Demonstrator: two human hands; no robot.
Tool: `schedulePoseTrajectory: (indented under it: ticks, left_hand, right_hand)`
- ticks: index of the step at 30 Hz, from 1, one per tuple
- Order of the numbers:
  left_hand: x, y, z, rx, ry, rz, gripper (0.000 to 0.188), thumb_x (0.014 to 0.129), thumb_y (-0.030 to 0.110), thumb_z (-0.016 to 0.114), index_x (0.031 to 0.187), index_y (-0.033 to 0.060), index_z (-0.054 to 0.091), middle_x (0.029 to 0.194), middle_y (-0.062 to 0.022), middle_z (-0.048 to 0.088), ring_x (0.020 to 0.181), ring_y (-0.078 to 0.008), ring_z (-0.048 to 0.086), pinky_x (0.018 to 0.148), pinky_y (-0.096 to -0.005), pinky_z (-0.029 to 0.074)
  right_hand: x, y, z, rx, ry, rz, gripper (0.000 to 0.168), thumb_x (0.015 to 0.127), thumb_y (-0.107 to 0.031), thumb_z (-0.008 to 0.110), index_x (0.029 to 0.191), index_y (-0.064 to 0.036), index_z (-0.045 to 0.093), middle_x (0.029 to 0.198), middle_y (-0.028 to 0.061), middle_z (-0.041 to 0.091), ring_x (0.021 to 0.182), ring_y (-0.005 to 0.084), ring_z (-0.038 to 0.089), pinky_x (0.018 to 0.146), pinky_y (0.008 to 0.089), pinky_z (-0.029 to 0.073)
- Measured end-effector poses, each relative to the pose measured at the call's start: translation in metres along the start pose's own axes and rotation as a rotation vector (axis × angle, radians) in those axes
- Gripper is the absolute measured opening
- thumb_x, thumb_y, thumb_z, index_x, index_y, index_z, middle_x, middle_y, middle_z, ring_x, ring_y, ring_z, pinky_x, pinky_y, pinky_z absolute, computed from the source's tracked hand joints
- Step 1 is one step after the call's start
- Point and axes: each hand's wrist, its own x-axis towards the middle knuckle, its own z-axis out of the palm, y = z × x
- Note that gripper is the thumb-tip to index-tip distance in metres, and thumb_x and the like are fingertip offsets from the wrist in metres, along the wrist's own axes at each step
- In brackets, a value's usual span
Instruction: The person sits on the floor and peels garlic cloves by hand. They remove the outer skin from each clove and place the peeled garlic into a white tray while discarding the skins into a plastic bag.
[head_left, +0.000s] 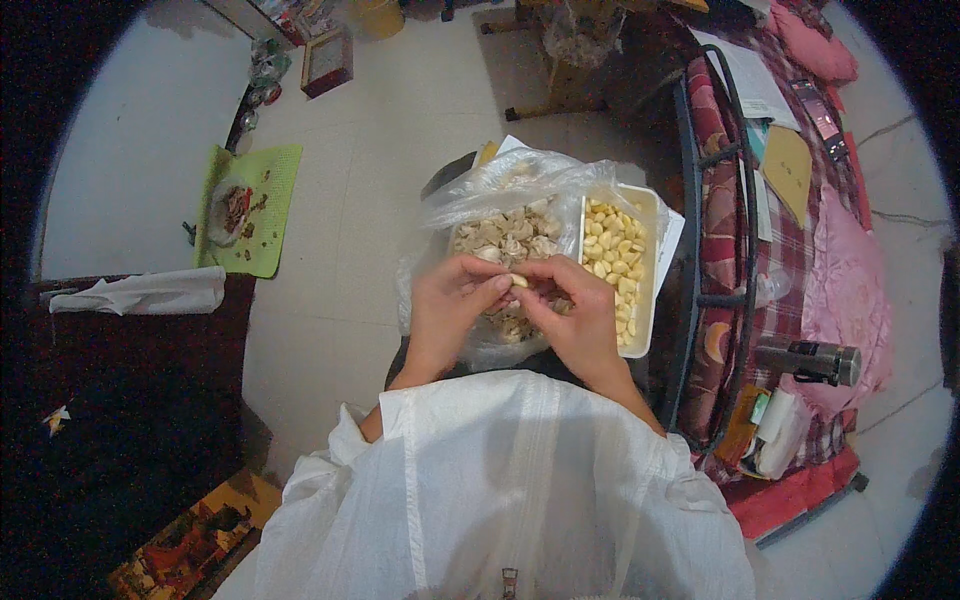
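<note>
Between the fingertips of both hands is a pale garlic clove (519, 280). My left hand (457, 292) pinches it from one side and my right hand (570, 300) from the other, with the thumbs close together. Beneath them a clear plastic bag (517, 176) lies spread open, holding unpeeled garlic and loose skins (510, 232). On the right, a white rectangular tray (646, 300) is filled with peeled yellowish cloves (613, 240). My right hand covers part of the tray's near left side. Some of the garlic under my hands is hidden.
To the right stands a metal-railed bed (750, 225) with a checked cover, a steel thermos flask (814, 361), papers and a pink cushion (847, 300). A green mat (277, 217) with scraps in a plastic bag is at left. A wooden box (327, 64) rests on the tiled floor (352, 225).
</note>
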Motion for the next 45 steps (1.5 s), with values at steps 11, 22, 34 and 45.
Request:
schedulePoseTrajectory:
  ticks: [11, 22, 34, 45]
  left_hand:
    - [0.014, 0.001, -0.024, 0.964, -0.022, 0.422, 0.020, 0.080, 0.007, 0.069, 0.100, 0.0044, 0.066, 0.093, -0.0081, 0.066, 0.077, -0.0179, 0.064, 0.066, -0.0306, 0.051]
    - [0.016, -0.011, -0.016, 1.028, -0.143, 0.397, 0.028, 0.080, 0.013, 0.070, 0.106, 0.0066, 0.061, 0.091, -0.0070, 0.060, 0.080, -0.0225, 0.061, 0.071, -0.0341, 0.049]
    - [0.017, -0.002, -0.016, 0.064, -0.259, -0.166, 0.026, 0.095, 0.019, 0.058, 0.112, -0.0007, 0.060, 0.090, -0.0029, 0.064, 0.077, -0.0098, 0.061, 0.072, -0.0241, 0.052]
    - [0.005, 0.000, -0.003, 0.447, -0.149, 0.124, 0.028, 0.085, 0.008, 0.069, 0.112, -0.0008, 0.064, 0.094, -0.0056, 0.067, 0.081, -0.0099, 0.063, 0.072, -0.0235, 0.050]
  right_hand:
    - [0.003, 0.010, -0.054, -0.452, 0.147, 0.056, 0.021, 0.078, -0.008, 0.072, 0.096, -0.002, 0.063, 0.081, 0.0117, 0.060, 0.064, 0.0228, 0.060, 0.060, 0.0339, 0.049]
    - [0.003, 0.004, -0.035, -0.283, 0.042, 0.054, 0.020, 0.081, -0.007, 0.070, 0.099, -0.001, 0.064, 0.082, 0.0115, 0.061, 0.067, 0.0225, 0.062, 0.062, 0.0317, 0.049]
    - [0.001, 0.005, -0.007, 0.205, -0.070, 0.243, 0.022, 0.089, -0.010, 0.063, 0.109, -0.002, 0.065, 0.091, 0.0056, 0.067, 0.072, 0.0104, 0.059, 0.064, 0.0251, 0.048]
    - [0.003, 0.009, -0.001, 0.514, -0.088, 0.429, 0.014, 0.093, -0.011, 0.061, 0.103, -0.001, 0.058, 0.075, 0.0009, 0.061, 0.059, 0.0037, 0.052, 0.052, 0.0187, 0.042]
